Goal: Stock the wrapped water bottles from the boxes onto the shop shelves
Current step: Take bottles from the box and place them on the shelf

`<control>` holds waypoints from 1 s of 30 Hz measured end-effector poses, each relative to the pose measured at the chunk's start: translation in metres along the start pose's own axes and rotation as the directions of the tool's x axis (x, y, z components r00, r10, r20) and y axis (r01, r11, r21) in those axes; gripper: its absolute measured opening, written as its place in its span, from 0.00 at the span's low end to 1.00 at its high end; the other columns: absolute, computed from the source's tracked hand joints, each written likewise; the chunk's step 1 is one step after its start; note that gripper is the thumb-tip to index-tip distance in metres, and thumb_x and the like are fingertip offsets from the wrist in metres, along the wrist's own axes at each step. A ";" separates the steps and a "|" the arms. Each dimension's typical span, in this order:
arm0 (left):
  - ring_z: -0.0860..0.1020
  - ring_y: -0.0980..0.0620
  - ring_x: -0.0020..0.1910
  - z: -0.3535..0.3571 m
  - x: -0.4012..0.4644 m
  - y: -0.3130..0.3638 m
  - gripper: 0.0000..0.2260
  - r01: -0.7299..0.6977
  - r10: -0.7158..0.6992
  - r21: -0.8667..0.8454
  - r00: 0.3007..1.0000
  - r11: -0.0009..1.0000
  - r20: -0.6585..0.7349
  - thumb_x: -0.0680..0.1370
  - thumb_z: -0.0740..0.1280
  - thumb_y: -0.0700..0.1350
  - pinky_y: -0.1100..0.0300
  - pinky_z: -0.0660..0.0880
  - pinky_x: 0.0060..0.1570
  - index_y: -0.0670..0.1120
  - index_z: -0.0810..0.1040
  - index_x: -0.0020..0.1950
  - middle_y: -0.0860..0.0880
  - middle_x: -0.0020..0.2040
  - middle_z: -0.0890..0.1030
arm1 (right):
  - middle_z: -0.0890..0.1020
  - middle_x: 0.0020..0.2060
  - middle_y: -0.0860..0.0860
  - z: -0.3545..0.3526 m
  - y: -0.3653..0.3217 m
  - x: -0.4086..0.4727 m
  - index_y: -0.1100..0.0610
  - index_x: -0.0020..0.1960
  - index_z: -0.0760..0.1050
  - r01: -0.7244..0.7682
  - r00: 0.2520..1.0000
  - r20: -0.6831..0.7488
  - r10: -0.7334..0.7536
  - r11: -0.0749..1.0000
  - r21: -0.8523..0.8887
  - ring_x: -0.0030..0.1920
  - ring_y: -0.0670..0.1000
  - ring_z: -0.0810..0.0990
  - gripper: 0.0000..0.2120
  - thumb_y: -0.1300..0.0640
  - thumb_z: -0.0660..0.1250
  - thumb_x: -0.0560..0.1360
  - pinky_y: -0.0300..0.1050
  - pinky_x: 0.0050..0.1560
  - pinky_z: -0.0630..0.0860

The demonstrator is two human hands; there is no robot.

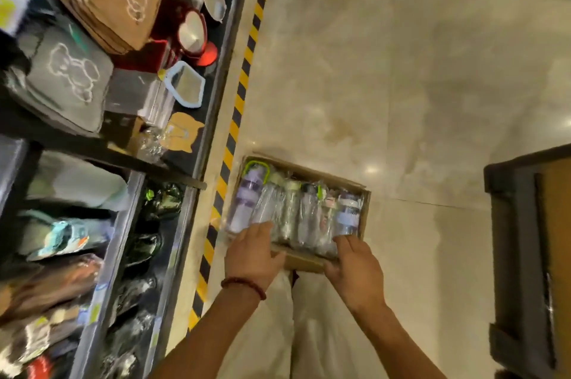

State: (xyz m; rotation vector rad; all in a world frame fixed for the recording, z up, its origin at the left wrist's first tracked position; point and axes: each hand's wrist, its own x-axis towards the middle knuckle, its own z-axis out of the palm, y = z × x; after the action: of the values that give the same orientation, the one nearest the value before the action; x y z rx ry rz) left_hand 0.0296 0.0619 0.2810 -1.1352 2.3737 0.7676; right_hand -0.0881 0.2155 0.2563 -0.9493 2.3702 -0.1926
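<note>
bare forearms; red bead bracelet (244, 285) on left wrist; pale trousers (296, 332)

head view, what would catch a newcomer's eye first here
Low in the middle, a cardboard box on the pale floor holds a row of wrapped water bottles, with the left hand and right hand at its near edge. A yellow-and-black striped line runs diagonally along the shelf's foot, and the shop shelves on the left are crowded with mirrors and packaged goods.
</note>
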 end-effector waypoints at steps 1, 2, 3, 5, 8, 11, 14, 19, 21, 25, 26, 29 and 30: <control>0.64 0.51 0.70 0.009 0.016 0.001 0.27 0.007 -0.006 -0.012 1.000 1.000 0.028 0.77 0.63 0.55 0.60 0.61 0.67 0.51 0.61 0.74 0.52 0.72 0.66 | 0.79 0.50 0.54 0.008 0.004 0.011 0.57 0.58 0.76 -0.050 0.999 0.016 0.049 0.999 0.015 0.51 0.58 0.78 0.22 0.52 0.73 0.66 0.48 0.43 0.75; 0.65 0.51 0.70 0.019 0.034 0.001 0.27 0.014 -0.012 -0.024 0.998 1.000 0.057 0.77 0.64 0.54 0.60 0.61 0.66 0.51 0.62 0.74 0.51 0.71 0.67 | 0.77 0.55 0.53 0.018 0.010 0.024 0.56 0.63 0.73 -0.096 0.995 0.041 0.095 0.995 0.017 0.57 0.57 0.75 0.22 0.51 0.69 0.71 0.48 0.50 0.73; 0.66 0.50 0.69 0.030 0.052 0.002 0.27 0.028 -0.025 -0.031 0.996 0.999 0.089 0.76 0.66 0.53 0.59 0.62 0.66 0.50 0.64 0.73 0.50 0.71 0.68 | 0.75 0.59 0.52 0.030 0.017 0.036 0.55 0.65 0.70 -0.140 0.989 0.053 0.139 0.990 0.019 0.60 0.56 0.73 0.22 0.50 0.66 0.74 0.47 0.53 0.71; 0.68 0.48 0.68 0.057 0.090 0.004 0.28 0.049 -0.045 -0.027 0.989 0.998 0.144 0.74 0.68 0.52 0.56 0.66 0.65 0.48 0.66 0.72 0.48 0.69 0.70 | 0.75 0.58 0.53 0.054 0.034 0.062 0.56 0.64 0.70 -0.232 0.971 0.068 0.228 0.971 0.052 0.60 0.56 0.72 0.20 0.51 0.65 0.74 0.47 0.53 0.71; 0.69 0.48 0.67 0.102 0.142 0.005 0.32 0.100 -0.080 -0.079 0.970 0.992 0.230 0.72 0.71 0.53 0.54 0.68 0.66 0.48 0.64 0.73 0.47 0.70 0.70 | 0.78 0.51 0.58 0.100 0.066 0.098 0.60 0.58 0.74 -0.294 0.956 0.053 0.290 0.949 0.113 0.52 0.61 0.76 0.19 0.54 0.72 0.69 0.48 0.43 0.73; 0.71 0.46 0.66 0.149 0.194 0.003 0.34 0.138 -0.097 -0.135 0.957 0.981 0.272 0.71 0.73 0.53 0.54 0.69 0.64 0.48 0.63 0.73 0.46 0.69 0.70 | 0.76 0.56 0.55 0.141 0.103 0.131 0.57 0.62 0.69 -0.391 0.917 0.124 0.379 0.915 0.101 0.55 0.57 0.75 0.22 0.51 0.71 0.72 0.47 0.45 0.72; 0.69 0.45 0.68 0.195 0.240 -0.002 0.38 0.170 -0.125 -0.131 0.947 0.977 0.294 0.70 0.73 0.55 0.53 0.68 0.64 0.47 0.60 0.74 0.45 0.71 0.68 | 0.75 0.59 0.54 0.182 0.138 0.156 0.55 0.65 0.66 -0.491 0.869 0.163 0.468 0.857 0.158 0.58 0.56 0.74 0.25 0.51 0.71 0.72 0.47 0.50 0.73; 0.66 0.41 0.70 0.268 0.285 -0.010 0.48 0.311 -0.261 -0.103 0.905 0.945 0.336 0.67 0.74 0.59 0.48 0.68 0.64 0.45 0.51 0.76 0.41 0.74 0.62 | 0.70 0.66 0.56 0.240 0.175 0.180 0.56 0.73 0.58 -0.575 0.813 0.219 0.540 0.804 0.153 0.64 0.57 0.70 0.35 0.49 0.70 0.72 0.51 0.57 0.72; 0.65 0.40 0.70 0.290 0.294 -0.012 0.49 0.370 -0.306 -0.139 0.888 0.918 0.343 0.66 0.75 0.59 0.47 0.68 0.64 0.45 0.50 0.76 0.41 0.73 0.62 | 0.66 0.69 0.56 0.255 0.180 0.187 0.55 0.75 0.51 -0.598 0.796 0.234 0.558 0.783 0.171 0.66 0.58 0.69 0.40 0.48 0.70 0.73 0.52 0.60 0.71; 0.67 0.41 0.67 0.317 0.298 -0.018 0.49 0.333 -0.301 -0.127 0.929 0.935 0.216 0.64 0.76 0.60 0.50 0.70 0.61 0.44 0.54 0.75 0.41 0.70 0.65 | 0.64 0.70 0.60 0.279 0.181 0.196 0.60 0.77 0.45 -0.595 0.804 0.143 0.577 0.782 0.185 0.68 0.59 0.65 0.48 0.44 0.71 0.71 0.50 0.66 0.65; 0.68 0.42 0.67 0.320 0.298 -0.018 0.49 0.328 -0.304 -0.114 0.935 0.938 0.184 0.63 0.76 0.61 0.51 0.70 0.61 0.44 0.54 0.74 0.41 0.68 0.66 | 0.62 0.71 0.61 0.282 0.180 0.198 0.61 0.77 0.43 -0.607 0.794 0.135 0.592 0.773 0.182 0.69 0.59 0.64 0.49 0.43 0.71 0.71 0.49 0.68 0.62; 0.73 0.43 0.61 0.329 0.301 -0.019 0.47 0.340 -0.330 -0.090 0.938 0.936 0.109 0.61 0.76 0.63 0.51 0.74 0.57 0.43 0.60 0.71 0.42 0.63 0.71 | 0.61 0.70 0.62 0.288 0.176 0.210 0.62 0.76 0.41 -0.681 0.731 0.110 0.674 0.709 0.182 0.68 0.60 0.63 0.53 0.37 0.69 0.69 0.50 0.68 0.60; 0.75 0.43 0.56 0.331 0.301 -0.018 0.45 0.343 -0.336 -0.101 0.938 0.934 0.080 0.59 0.76 0.64 0.51 0.76 0.54 0.43 0.64 0.67 0.43 0.59 0.74 | 0.62 0.68 0.62 0.289 0.174 0.215 0.62 0.76 0.42 -0.709 0.702 0.103 0.704 0.680 0.187 0.67 0.60 0.64 0.54 0.36 0.70 0.68 0.51 0.67 0.61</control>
State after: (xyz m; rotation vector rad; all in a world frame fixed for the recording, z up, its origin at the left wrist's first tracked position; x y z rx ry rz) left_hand -0.0957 0.0855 -0.1486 -1.4965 2.0253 0.8072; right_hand -0.1542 0.2219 -0.1382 0.1204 2.4460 -0.1203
